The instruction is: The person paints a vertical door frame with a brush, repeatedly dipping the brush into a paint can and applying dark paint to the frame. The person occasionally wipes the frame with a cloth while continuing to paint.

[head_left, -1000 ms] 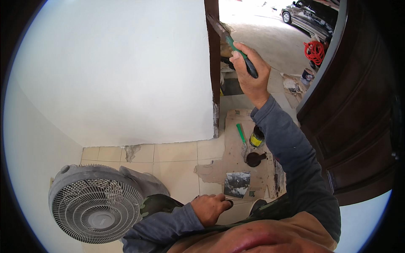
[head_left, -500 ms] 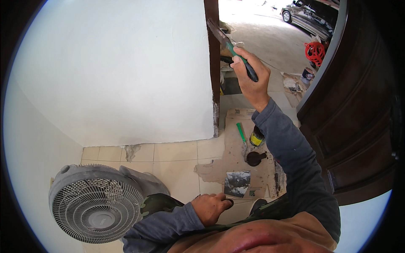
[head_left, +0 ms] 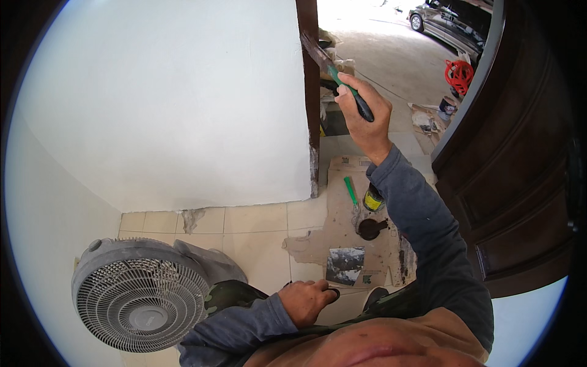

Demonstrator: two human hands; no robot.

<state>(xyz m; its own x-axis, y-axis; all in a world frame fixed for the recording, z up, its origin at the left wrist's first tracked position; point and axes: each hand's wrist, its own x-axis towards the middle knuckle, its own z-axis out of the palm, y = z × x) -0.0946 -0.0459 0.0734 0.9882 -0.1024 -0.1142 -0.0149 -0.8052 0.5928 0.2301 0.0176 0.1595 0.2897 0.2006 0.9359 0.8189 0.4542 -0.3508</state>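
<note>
Right hand, grip snug around the green-and-black-handled paintbrush, bristles up against the dark-brown door frame! Left hand curls over a black object, mostly hidden.

Left fisheye camera on the head, looking down and forward.
From above, it takes in the bare right hand close by, cream square floor tiles farther below, and a glossy dark car distant at upper right.

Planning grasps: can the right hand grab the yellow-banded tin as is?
Probably not: the right hand is closed around a brush at the door frame, away from the tin; it likely needs freeing first.
</note>
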